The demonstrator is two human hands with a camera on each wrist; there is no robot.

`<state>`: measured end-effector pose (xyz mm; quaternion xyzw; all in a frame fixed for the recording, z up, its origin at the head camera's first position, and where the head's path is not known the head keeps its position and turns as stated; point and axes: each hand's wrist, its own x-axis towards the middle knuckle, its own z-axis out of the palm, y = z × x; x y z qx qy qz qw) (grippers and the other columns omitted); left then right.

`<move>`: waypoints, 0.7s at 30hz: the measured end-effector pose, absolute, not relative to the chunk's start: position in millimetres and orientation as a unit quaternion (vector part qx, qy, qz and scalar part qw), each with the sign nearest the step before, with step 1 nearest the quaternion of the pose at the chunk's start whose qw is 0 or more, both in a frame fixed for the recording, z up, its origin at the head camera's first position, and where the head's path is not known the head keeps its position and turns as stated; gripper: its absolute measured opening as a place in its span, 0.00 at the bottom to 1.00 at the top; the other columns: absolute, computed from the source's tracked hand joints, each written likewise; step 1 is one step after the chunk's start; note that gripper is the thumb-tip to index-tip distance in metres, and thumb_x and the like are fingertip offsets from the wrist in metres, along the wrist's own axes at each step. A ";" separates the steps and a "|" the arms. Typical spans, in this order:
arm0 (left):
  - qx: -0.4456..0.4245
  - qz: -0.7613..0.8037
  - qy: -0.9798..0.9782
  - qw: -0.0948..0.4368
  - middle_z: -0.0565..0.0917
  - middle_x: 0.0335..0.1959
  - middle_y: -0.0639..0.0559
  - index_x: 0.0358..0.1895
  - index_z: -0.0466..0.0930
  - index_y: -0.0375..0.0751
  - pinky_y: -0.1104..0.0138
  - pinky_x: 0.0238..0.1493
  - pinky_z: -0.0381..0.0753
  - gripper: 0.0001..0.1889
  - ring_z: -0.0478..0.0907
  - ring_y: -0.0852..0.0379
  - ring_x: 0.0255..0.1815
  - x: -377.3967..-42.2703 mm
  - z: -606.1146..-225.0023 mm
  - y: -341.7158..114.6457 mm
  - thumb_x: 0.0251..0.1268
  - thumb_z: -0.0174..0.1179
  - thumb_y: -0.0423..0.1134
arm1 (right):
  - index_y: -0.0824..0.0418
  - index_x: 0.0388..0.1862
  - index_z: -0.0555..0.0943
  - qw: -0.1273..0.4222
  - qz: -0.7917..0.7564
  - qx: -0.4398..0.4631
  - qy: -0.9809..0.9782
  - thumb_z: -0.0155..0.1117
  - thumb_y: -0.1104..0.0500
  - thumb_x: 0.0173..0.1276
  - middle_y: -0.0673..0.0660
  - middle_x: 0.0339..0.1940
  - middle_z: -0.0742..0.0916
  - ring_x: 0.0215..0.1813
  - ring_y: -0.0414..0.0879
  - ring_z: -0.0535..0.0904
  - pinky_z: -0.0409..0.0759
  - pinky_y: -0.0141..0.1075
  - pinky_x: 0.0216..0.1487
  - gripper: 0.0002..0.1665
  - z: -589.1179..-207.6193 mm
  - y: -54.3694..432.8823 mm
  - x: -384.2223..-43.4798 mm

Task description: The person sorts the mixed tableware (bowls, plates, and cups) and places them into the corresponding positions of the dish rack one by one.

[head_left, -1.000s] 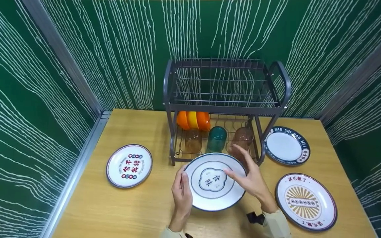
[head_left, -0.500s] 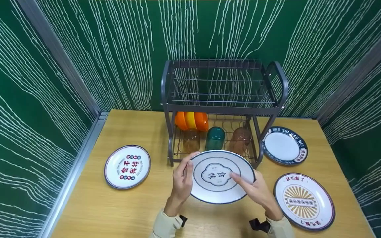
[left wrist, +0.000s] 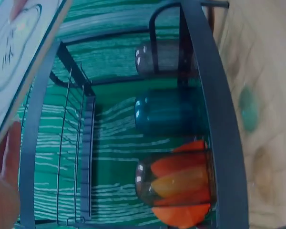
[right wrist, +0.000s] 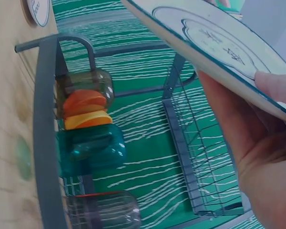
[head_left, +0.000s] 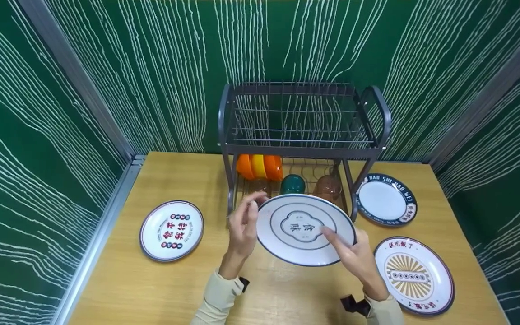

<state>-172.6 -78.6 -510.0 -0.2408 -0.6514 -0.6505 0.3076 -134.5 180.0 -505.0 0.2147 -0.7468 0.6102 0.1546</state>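
Note:
In the head view, a white plate point(head_left: 287, 246) with a dark blue rim and a flower-shaped outline in its middle is held tilted in front of the rack. My right hand point(head_left: 360, 262) pinches its right side, thumb on the face and fingers underneath, as the right wrist view shows the plate point(right wrist: 219, 40) too. My left hand point(head_left: 242, 230) is at the left rim, its fingers loosely bent and its thumb beside the edge. In the left wrist view the left hand's fingers point(left wrist: 9, 155) lie close under the plate.
A dark two-tier dish rack point(head_left: 305, 150) stands behind the plate. On its lower tier are orange and yellow bowls point(head_left: 260, 167), a teal glass point(head_left: 293, 184) and brownish glasses point(head_left: 328, 186). Plates lie at left point(head_left: 172, 230), right point(head_left: 387, 199) and front right point(head_left: 415, 275).
The held plate has risen towards the rack and tilted flatter to view. My right hand has gone from reaching over the plate to pinching its right side; the left hand's grip has loosened.

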 end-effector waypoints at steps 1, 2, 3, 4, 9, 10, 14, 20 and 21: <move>-0.221 -0.646 -0.654 0.325 0.81 0.53 0.35 0.61 0.76 0.30 0.64 0.56 0.83 0.17 0.80 0.46 0.52 -177.2 -509.4 -80.8 0.74 0.46 0.22 | 0.68 0.59 0.82 0.158 0.608 0.216 -0.748 0.63 0.77 0.69 0.61 0.42 0.91 0.41 0.45 0.90 0.88 0.38 0.38 0.20 -503.2 181.3 -135.0; -0.196 -0.643 -0.657 0.341 0.80 0.54 0.34 0.62 0.74 0.30 0.64 0.59 0.80 0.17 0.77 0.44 0.53 -182.2 -508.7 -83.1 0.74 0.47 0.22 | 0.68 0.59 0.82 0.160 0.607 0.216 -0.748 0.62 0.77 0.69 0.62 0.43 0.91 0.41 0.45 0.90 0.88 0.38 0.38 0.21 -501.3 182.6 -135.3; -0.171 -0.642 -0.658 0.354 0.78 0.56 0.34 0.64 0.72 0.29 0.63 0.61 0.78 0.18 0.76 0.43 0.55 -187.4 -508.1 -85.6 0.74 0.49 0.23 | 0.68 0.60 0.81 0.164 0.605 0.216 -0.749 0.62 0.77 0.69 0.62 0.43 0.91 0.41 0.45 0.90 0.88 0.38 0.39 0.21 -499.3 183.7 -135.5; -0.146 -0.641 -0.659 0.364 0.76 0.58 0.34 0.66 0.70 0.29 0.61 0.63 0.75 0.19 0.74 0.42 0.57 -193.1 -507.8 -88.5 0.74 0.51 0.24 | 0.68 0.60 0.81 0.166 0.604 0.216 -0.749 0.62 0.77 0.69 0.62 0.43 0.91 0.42 0.46 0.90 0.88 0.38 0.39 0.21 -497.4 184.7 -135.6; -0.044 -0.625 -0.693 0.356 0.63 0.74 0.36 0.78 0.58 0.34 0.51 0.75 0.62 0.34 0.63 0.43 0.74 -222.6 -512.7 -105.0 0.73 0.59 0.36 | 0.70 0.61 0.81 0.187 0.607 0.206 -0.744 0.62 0.77 0.69 0.61 0.46 0.91 0.44 0.45 0.90 0.88 0.38 0.41 0.22 -487.3 187.4 -135.7; -0.034 -0.620 -0.705 0.342 0.60 0.77 0.37 0.79 0.55 0.35 0.49 0.77 0.59 0.36 0.60 0.43 0.77 -227.9 -514.7 -108.0 0.73 0.59 0.38 | 0.70 0.61 0.81 0.193 0.609 0.206 -0.742 0.61 0.78 0.69 0.61 0.46 0.91 0.44 0.44 0.90 0.87 0.38 0.42 0.22 -485.6 187.7 -136.1; -0.035 -0.612 -0.737 0.284 0.54 0.82 0.42 0.82 0.48 0.38 0.45 0.80 0.49 0.40 0.53 0.44 0.81 -244.5 -525.6 -115.4 0.75 0.58 0.42 | 0.75 0.59 0.80 0.237 0.617 0.216 -0.718 0.61 0.82 0.65 0.65 0.45 0.90 0.44 0.45 0.90 0.87 0.36 0.42 0.22 -478.4 187.7 -140.0; -0.058 -0.645 -0.714 0.265 0.71 0.69 0.38 0.78 0.58 0.36 0.49 0.71 0.69 0.31 0.71 0.45 0.66 -261.7 -537.5 -117.7 0.78 0.57 0.38 | 0.79 0.61 0.77 0.303 0.656 0.209 -0.658 0.59 0.84 0.63 0.65 0.48 0.90 0.46 0.48 0.90 0.87 0.38 0.40 0.26 -458.7 187.8 -146.4; -0.059 -0.648 -0.709 0.274 0.74 0.64 0.38 0.75 0.61 0.35 0.52 0.68 0.72 0.28 0.73 0.45 0.61 -264.8 -538.8 -118.1 0.78 0.57 0.37 | 0.79 0.62 0.76 0.316 0.657 0.204 -0.654 0.60 0.84 0.63 0.65 0.49 0.89 0.47 0.48 0.90 0.87 0.37 0.41 0.26 -454.5 188.2 -147.5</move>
